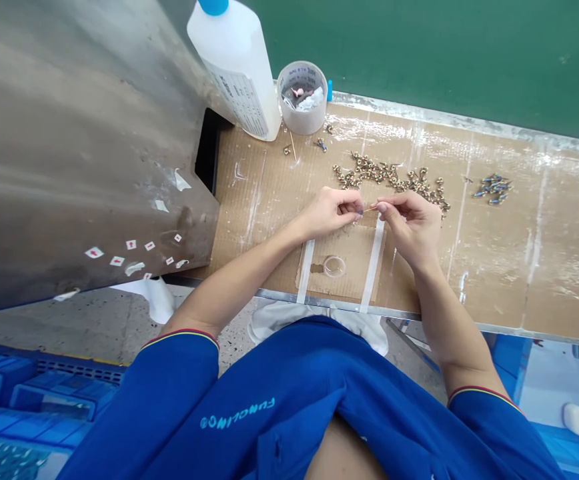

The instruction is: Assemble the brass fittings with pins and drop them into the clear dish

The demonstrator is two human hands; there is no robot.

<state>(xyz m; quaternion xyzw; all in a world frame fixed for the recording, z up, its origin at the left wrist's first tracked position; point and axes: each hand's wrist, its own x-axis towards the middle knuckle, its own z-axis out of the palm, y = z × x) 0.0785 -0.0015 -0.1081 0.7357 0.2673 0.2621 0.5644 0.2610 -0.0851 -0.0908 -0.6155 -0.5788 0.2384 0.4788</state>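
Observation:
My left hand (332,213) is closed, with a tiny bluish part (359,213) pinched at its fingertips; it looks like a small screw, mostly hidden. Between thumb and forefinger, my right hand (412,223) grips a thin wooden toothpick (371,209), whose tip meets the part in the left fingers. Just beyond both hands spreads a pile of small brass-coloured screws (377,170). A separate cluster of blue-tipped screws (493,189) lies to the right. Nearer my body, a small clear round dish (334,267) sits on a taped cardboard piece (342,287).
A white bottle with a blue cap (237,73) stands at the back left, beside a tape roll (303,120) holding scraps. Another toothpick (293,147) lies near them. A metal panel (94,147) bounds the left side of the cardboard-covered bench (499,267). Blue bins (44,400) sit below.

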